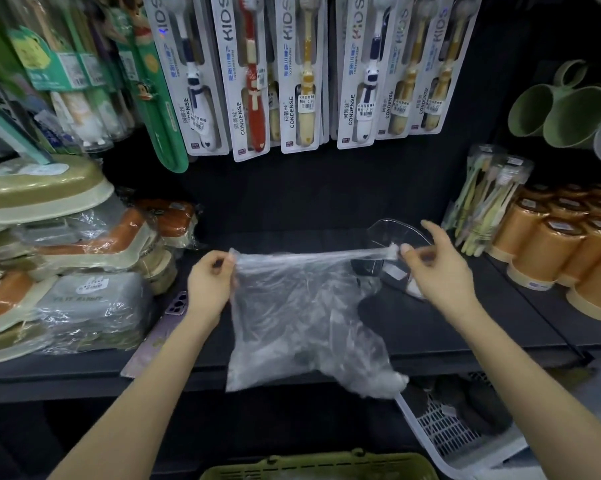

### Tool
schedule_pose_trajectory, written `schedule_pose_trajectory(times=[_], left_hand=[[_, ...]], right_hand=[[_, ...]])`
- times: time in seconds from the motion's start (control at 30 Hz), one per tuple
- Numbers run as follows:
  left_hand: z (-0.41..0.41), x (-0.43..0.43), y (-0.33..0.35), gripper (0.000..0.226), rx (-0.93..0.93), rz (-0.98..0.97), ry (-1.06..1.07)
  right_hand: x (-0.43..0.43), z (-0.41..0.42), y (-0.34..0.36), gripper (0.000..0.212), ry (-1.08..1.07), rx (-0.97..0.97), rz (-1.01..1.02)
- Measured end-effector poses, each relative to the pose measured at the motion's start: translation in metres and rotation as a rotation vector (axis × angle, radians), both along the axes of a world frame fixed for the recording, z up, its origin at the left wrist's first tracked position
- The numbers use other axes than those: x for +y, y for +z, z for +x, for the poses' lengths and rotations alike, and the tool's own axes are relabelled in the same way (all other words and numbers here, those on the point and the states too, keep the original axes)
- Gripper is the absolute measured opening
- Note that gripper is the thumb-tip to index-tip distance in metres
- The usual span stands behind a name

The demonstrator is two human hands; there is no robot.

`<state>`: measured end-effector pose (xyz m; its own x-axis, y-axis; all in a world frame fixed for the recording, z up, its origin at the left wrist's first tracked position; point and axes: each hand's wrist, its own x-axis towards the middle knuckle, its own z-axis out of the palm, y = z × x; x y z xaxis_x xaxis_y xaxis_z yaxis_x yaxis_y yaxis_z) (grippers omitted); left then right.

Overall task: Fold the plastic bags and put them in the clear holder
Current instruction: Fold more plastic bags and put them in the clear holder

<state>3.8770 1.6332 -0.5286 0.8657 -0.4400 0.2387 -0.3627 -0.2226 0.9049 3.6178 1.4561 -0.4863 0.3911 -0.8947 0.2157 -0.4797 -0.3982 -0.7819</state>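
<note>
Plastic bag (302, 317), clear and crinkled, held up in the air over the front of the black shelf (465, 323); top edge pulled taut between both hands, lower part hanging loose, one bottom corner bunched and drooping past the shelf's front edge.

Above the shelf, hanging rows of kids' toothbrush packs (243, 74) across the back wall. At far left, a stack of wrapped soap boxes (67, 258) in green, orange and grey. At far right, rows of orange cups (562, 244), with green mugs (562, 112) hanging above them and a pack of pale toothbrushes (486, 202) leaning beside them. Below the shelf, a white slatted basket (441, 434) at lower right and a green basket (320, 467) at the bottom edge.

Left hand (209, 282) at the bag's upper left corner, fingers (223, 263) curled, pinching the plastic against the thumb. Right hand (437, 268) at the upper right corner, thumb and a finger pinching the plastic where it is drawn out into a thin strand, one finger raised.

Clear holder (392, 237) on the shelf just behind the right hand, partly hidden by hand and bag; upright or tilted, cannot tell. Purple phone (178, 303) face down on the shelf beside the left wrist.
</note>
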Motion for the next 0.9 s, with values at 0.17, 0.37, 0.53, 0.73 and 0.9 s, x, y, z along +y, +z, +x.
schedule_pose_trajectory(times=[0.17,0.37,0.53,0.73,0.9], left_hand=[[0.013,-0.033,-0.017,0.034,0.473,0.044,-0.010],[0.002,-0.004,0.011,0.053,1.017,-0.057,-0.189],[-0.051,0.044,-0.003,0.014,0.649,0.303,-0.202],[-0.060,0.044,-0.010,0.009,0.678,0.093,-0.110],[-0.051,0.042,-0.013,0.018,0.823,-0.007,-0.011]], right_hand=[[0.047,-0.015,-0.007,0.040,0.391,0.050,0.317],[0.049,-0.018,-0.066,0.024,0.402,0.268,0.201],[0.045,-0.001,-0.081,0.014,0.283,0.131,0.219],[0.045,-0.002,-0.083,0.012,0.312,0.051,0.257],[0.038,-0.023,-0.069,0.004,0.422,0.049,0.277]])
